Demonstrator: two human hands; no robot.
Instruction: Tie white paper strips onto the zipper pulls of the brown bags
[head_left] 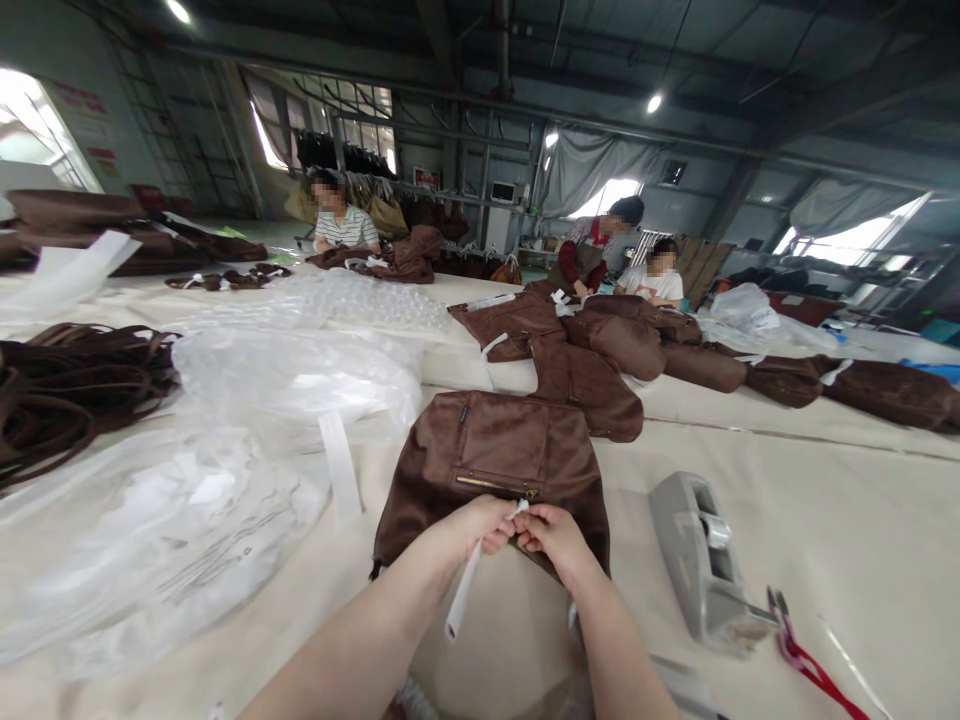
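A brown bag (499, 450) lies on the table (810, 520) in front of the person, and at its zipper the left hand (491, 524) and right hand (551, 535) meet, each with its grip closed on a white strip (465, 590) that hangs down below the left hand. Right of the bag sit a grey tape dispenser (701, 560) and red-handled pliers (799, 650); clear plastic bags (180, 540) lie to its left, with more brown bags (622, 345) beyond it.
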